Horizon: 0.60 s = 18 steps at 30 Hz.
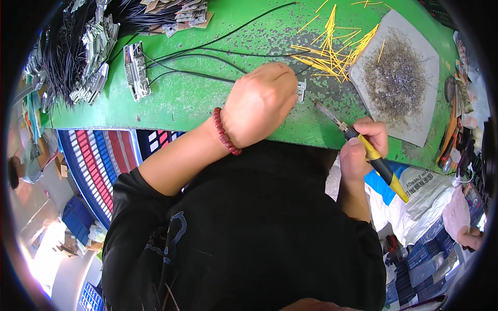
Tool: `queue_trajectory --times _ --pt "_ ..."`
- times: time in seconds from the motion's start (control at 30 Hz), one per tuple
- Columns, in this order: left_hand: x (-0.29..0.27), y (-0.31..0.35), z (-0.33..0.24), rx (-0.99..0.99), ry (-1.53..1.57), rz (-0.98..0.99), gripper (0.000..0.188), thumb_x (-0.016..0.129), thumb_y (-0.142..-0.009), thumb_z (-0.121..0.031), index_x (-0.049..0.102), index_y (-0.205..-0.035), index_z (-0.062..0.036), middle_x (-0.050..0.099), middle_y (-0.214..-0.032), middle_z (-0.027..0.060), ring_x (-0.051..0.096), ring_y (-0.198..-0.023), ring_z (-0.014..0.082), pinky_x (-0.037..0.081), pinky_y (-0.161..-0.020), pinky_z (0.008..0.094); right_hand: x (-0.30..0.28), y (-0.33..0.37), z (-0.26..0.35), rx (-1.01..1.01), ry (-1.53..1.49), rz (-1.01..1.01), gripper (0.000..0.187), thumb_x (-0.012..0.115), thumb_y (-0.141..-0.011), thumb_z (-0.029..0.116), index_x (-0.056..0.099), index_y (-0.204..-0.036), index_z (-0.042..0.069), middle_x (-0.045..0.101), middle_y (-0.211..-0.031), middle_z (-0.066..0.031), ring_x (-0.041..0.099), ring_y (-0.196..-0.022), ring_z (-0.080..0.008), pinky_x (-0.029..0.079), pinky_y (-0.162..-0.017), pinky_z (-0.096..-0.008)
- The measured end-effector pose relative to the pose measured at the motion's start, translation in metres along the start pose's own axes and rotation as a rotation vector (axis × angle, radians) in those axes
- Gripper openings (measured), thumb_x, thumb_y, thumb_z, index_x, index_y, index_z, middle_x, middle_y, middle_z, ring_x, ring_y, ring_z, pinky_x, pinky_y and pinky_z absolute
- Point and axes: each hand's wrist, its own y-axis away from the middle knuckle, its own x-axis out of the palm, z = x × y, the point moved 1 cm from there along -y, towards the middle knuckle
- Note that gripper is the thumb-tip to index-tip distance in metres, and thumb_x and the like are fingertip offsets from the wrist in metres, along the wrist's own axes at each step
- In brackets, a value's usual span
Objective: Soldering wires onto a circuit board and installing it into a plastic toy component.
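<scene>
My right hand (363, 147) is closed round a yellow-and-black soldering iron (381, 168). The iron's metal tip points up and left over the green table, close to a small silvery-white part (301, 92). That part sticks out at the right edge of my left hand (264, 101), which is closed with its back turned up. Its fingertips are hidden, so I cannot make out what they pinch. Thin black wires (202, 56) run beneath or beside this hand from the left. At their left end lies a silvery metal bracket-like piece (136, 71).
A bundle of metal pieces (98, 46) with black wires lies at the far left. Thin yellow sticks (332, 49) are scattered at the back. On the right, a grey board (425, 98) bears a heap of dark scraps (397, 75). The green table's (181, 111) front edge is near my body.
</scene>
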Motion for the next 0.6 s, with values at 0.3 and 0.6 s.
queue_trajectory --times 0.3,0.6 --pt "-0.0028 -0.0028 0.0002 -0.048 0.018 0.076 0.008 0.065 -0.076 0.0 0.057 -0.08 0.001 0.061 -0.084 0.0137 0.06 -0.079 0.0341 0.05 -0.069 0.0392 0.0016 -0.0005 -0.0067 -0.047 0.061 0.024 0.023 0.069 -0.077 0.015 0.054 -0.088 0.001 0.049 -0.073 -0.002 0.04 -0.063 -0.0077 0.03 -0.057 -0.023" --pt "-0.0032 -0.0034 0.0002 -0.048 0.011 0.072 0.008 0.065 -0.076 0.0 0.057 -0.078 0.0003 0.061 -0.083 0.0127 0.06 -0.078 0.034 0.05 -0.068 0.0398 0.0053 -0.0023 -0.0029 -0.04 0.104 0.056 0.022 0.069 -0.077 0.012 0.055 -0.09 0.0 0.051 -0.075 -0.0037 0.042 -0.063 -0.0084 0.032 -0.057 -0.0232"
